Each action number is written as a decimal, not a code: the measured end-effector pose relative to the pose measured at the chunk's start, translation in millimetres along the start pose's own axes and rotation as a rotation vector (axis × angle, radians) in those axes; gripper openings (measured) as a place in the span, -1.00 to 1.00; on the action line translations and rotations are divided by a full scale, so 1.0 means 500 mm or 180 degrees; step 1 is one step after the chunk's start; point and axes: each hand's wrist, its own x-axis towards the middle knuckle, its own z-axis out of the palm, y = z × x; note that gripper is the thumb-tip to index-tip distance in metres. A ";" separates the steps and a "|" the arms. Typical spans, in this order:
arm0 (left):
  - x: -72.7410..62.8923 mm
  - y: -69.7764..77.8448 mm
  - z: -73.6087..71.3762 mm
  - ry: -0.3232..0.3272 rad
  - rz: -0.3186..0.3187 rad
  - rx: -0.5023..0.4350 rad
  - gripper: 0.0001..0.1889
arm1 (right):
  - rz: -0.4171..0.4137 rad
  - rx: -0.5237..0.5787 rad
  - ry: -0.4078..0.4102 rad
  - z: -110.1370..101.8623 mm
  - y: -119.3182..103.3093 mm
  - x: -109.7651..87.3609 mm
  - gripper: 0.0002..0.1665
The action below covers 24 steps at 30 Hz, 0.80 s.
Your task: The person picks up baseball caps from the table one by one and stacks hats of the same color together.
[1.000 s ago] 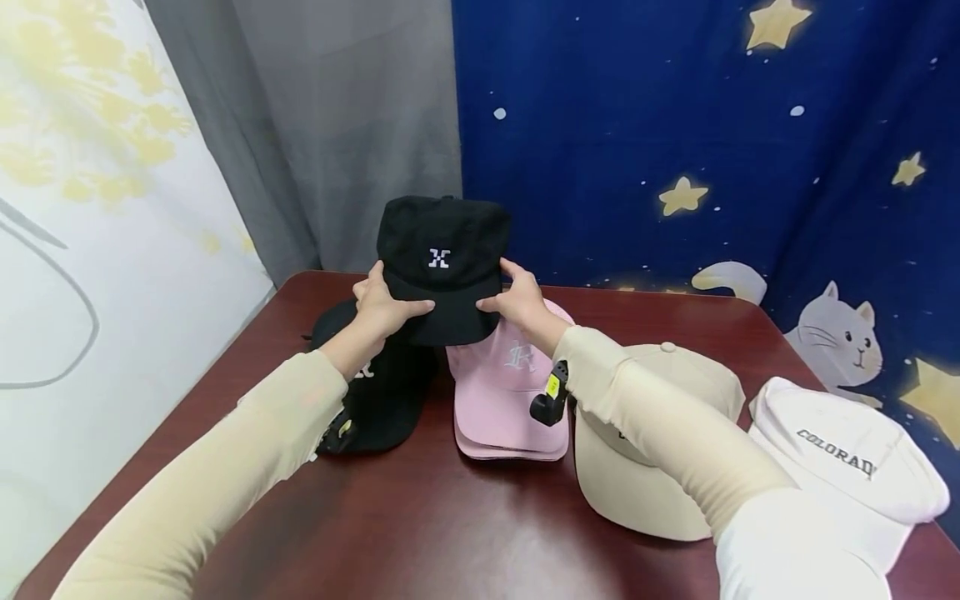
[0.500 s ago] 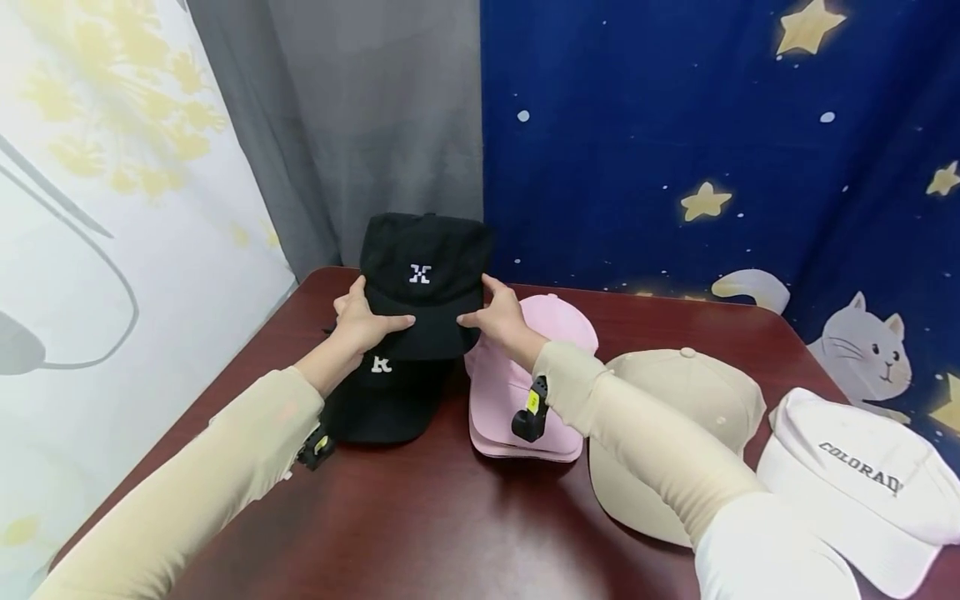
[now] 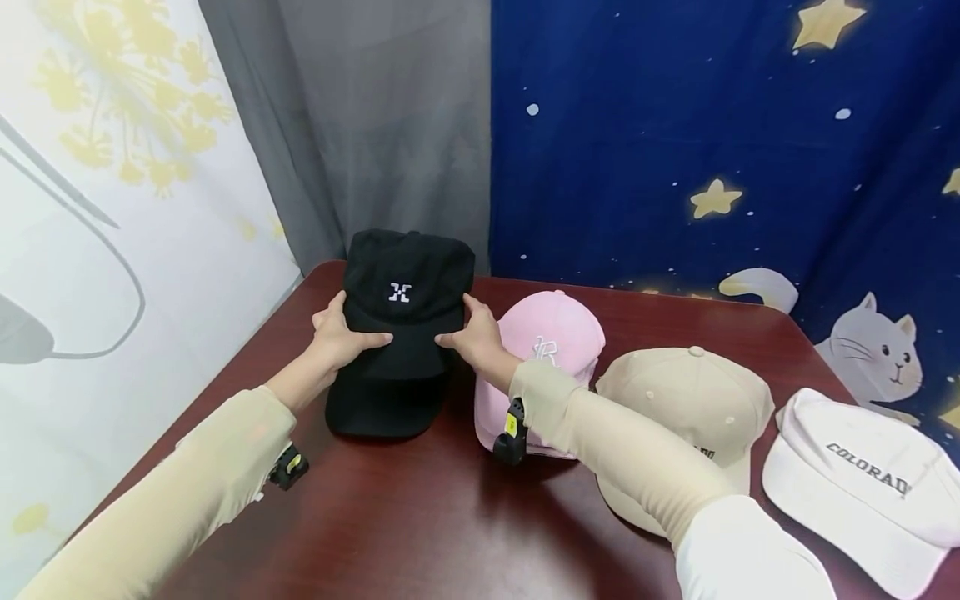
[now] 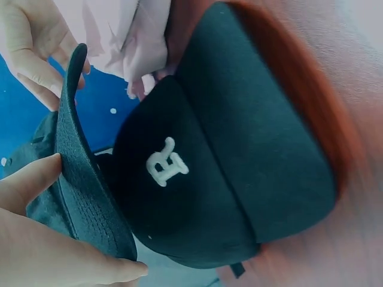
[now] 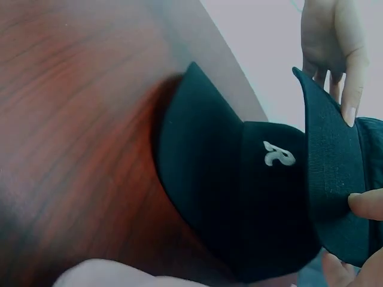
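A black cap (image 3: 408,258) with a small white emblem is held brim-forward between both hands. My left hand (image 3: 336,337) grips the left end of its brim, thumb on top. At the other end, my right hand (image 3: 480,340) pinches it the same way. Right below and behind that brim sits a second black cap (image 3: 386,408) on the table. Its white "R" shows in the left wrist view, where its brim (image 4: 257,143) points away from the held cap. In the head view the held cap overlaps most of the lower one's crown.
Close to the right of the black caps stand stacked pink caps (image 3: 555,321). Further right are a beige cap (image 3: 675,392) and a white cap (image 3: 855,483) reading "COLORAD". The dark red table (image 3: 420,517) backs onto grey and blue curtains, with a white patterned sheet (image 3: 150,250) at left.
Both hands have carried the black cap left and down, from over the gap beside the pink caps to over the lower black cap. The view has shifted slightly.
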 end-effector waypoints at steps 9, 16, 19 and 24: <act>-0.002 -0.032 -0.008 0.0016 0.0104 -0.0113 0.07 | -0.0055 0.0141 0.0134 0.035 0.005 -0.012 -0.02; -0.010 -0.060 -0.015 -0.0008 0.0076 -0.0131 0.07 | -0.0195 0.0087 0.0150 0.060 0.010 -0.026 -0.03; -0.012 -0.075 -0.018 -0.0037 0.0030 -0.0109 0.08 | -0.0191 0.0060 0.0103 0.072 0.016 -0.032 -0.03; -0.015 -0.100 -0.018 -0.0063 -0.0012 -0.0108 0.08 | -0.0181 -0.0099 0.0050 0.090 0.024 -0.040 -0.04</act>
